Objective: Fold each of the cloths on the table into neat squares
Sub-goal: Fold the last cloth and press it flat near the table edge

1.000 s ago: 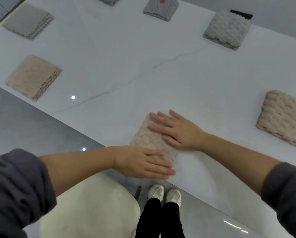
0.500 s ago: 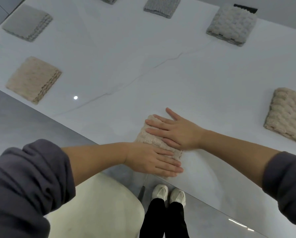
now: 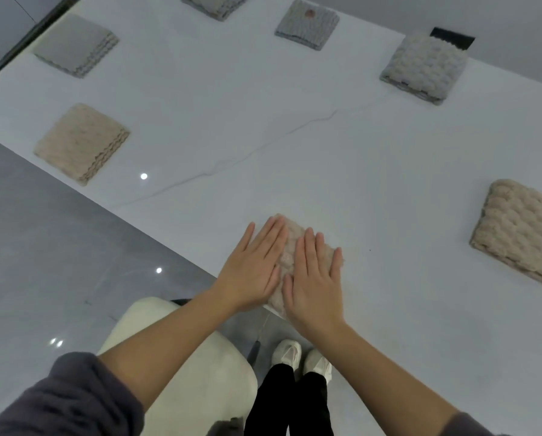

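A folded beige knitted cloth lies at the near edge of the white table. My left hand presses flat on its left side, fingers straight and pointing away from me. My right hand lies flat on its right side, beside the left hand. The two hands hide most of the cloth. Other folded squares rest on the table: a beige cloth at the left, a chunky beige cloth at the right, a grey cloth at the far left and a pale chunky cloth at the far right.
Two more grey folded cloths sit along the far edge. A cream stool stands under my left forearm, on the grey floor. My legs and white shoes show below the table's near edge.
Both hands have turned from lying crosswise on the cloth to side by side with fingers pointing away from me. The view has shifted slightly.
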